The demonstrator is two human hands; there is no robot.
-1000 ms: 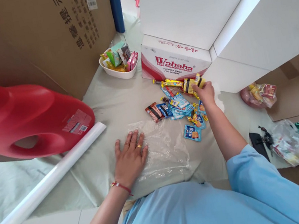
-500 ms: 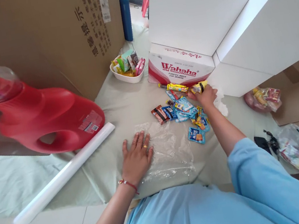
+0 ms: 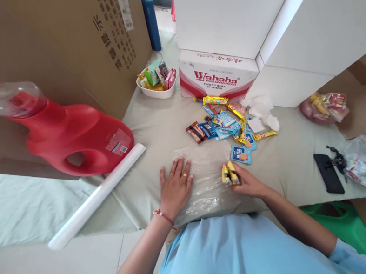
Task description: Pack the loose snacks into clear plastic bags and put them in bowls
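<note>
My left hand (image 3: 176, 184) lies flat with fingers spread on the left part of a clear plastic bag (image 3: 206, 189) spread on the pale cloth. My right hand (image 3: 247, 182) is closed on yellow snack packets (image 3: 229, 174) at the bag's right edge. Beyond it lies a pile of small snack packets (image 3: 227, 127) in blue, yellow and brown, and one blue packet (image 3: 240, 153) lies close to my right hand.
A red detergent jug (image 3: 76, 137) and a white roll (image 3: 97, 195) lie at left, before a big cardboard box (image 3: 47, 47). A white bowl (image 3: 157, 92) of snacks and a Wahaha box (image 3: 217, 79) stand farther off. A black phone (image 3: 328, 172) and plastic bags (image 3: 365, 164) lie at right.
My right hand has come back from the far side of the snack pile to the bag's right edge, bringing yellow packets with it. My left hand has stayed flat on the bag.
</note>
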